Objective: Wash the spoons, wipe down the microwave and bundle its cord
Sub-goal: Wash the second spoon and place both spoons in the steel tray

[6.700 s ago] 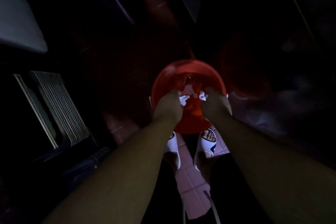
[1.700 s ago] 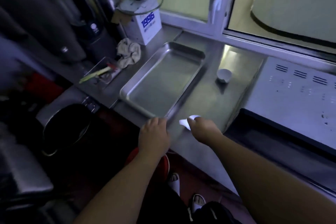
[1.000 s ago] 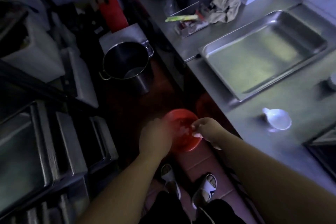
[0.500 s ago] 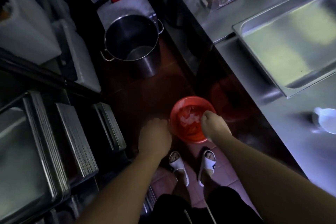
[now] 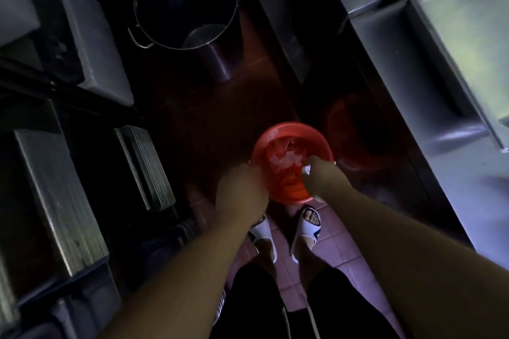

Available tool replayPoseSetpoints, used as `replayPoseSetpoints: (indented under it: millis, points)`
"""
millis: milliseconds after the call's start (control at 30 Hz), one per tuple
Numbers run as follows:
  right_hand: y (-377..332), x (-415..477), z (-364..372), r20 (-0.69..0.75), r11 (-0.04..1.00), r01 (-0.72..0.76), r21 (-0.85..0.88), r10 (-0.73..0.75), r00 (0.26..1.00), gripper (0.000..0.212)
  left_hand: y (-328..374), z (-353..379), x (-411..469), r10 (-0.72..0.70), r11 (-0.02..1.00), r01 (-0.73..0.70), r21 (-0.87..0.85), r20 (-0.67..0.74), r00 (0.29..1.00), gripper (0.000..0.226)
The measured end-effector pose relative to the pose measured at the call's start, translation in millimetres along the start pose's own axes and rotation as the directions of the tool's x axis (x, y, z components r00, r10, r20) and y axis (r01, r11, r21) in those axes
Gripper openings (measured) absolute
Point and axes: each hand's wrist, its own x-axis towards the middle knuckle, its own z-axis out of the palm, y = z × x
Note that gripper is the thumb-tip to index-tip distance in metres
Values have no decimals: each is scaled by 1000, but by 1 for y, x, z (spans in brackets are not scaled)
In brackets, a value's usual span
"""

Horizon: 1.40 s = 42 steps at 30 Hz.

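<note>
Both hands' (image 5: 241, 190) fingertips vanish into the red basin (image 5: 278, 132).

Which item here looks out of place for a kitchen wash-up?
The round red plastic basin holding the white spoons sits on the tiled floor by the person's slippers, not on the steel counter.

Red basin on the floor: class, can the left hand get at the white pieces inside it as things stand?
Probably yes. The left hand sits at the red basin rim, the top is open, and the right hand covers only the other side.
</note>
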Motion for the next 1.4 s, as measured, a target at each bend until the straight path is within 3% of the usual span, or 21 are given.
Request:
replayPoseSetpoints:
  millis: [267,400,800,1067,1233,1400]
  points:
    - [24,61,34,-49,999,-40,8,40,998,34,10,64,46,-7,1000,7,14,-4,1000,47]
    - [25,77,44,-14,998,-50,23,50,999,49,8,80,53,-12,1000,12,20,14,1000,47]
    - [16,38,51,51,992,-106,70,102,993,69,3,58,30,-31,999,30,16,20,999,48]
    - [-12,-24,23,-4,992,-103,74,104,995,41,11,-3,-13,14,1000,-14,4,-7,1000,49]
    - [-31,-73,-9,-42,993,-99,69,102,994,54,14,-55,-40,57,998,-58,-3,-53,997,48]
    - [-41,-119,-44,-132,997,-59,48,65,989,34,18,-97,-63,90,996,-90,4,-97,991,48]
